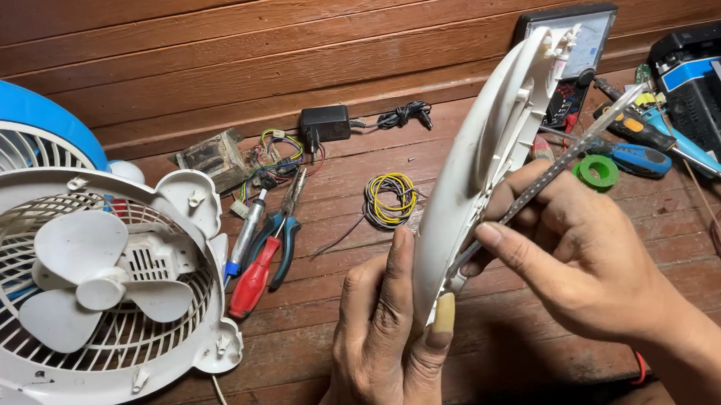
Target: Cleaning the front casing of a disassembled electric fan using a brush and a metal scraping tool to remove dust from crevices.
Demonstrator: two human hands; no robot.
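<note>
Fingers of both hands gripping white panel (489, 138), fan (93, 282), pliers (284, 231), wire coil (391, 199) nearby

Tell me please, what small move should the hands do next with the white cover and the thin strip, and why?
Probably press the strip further along the inner rim of the white cover. The left hand holds the cover on edge at its bottom, and the right hand pinches the strip, whose lower end already meets the cover while its upper part stands free.
</note>
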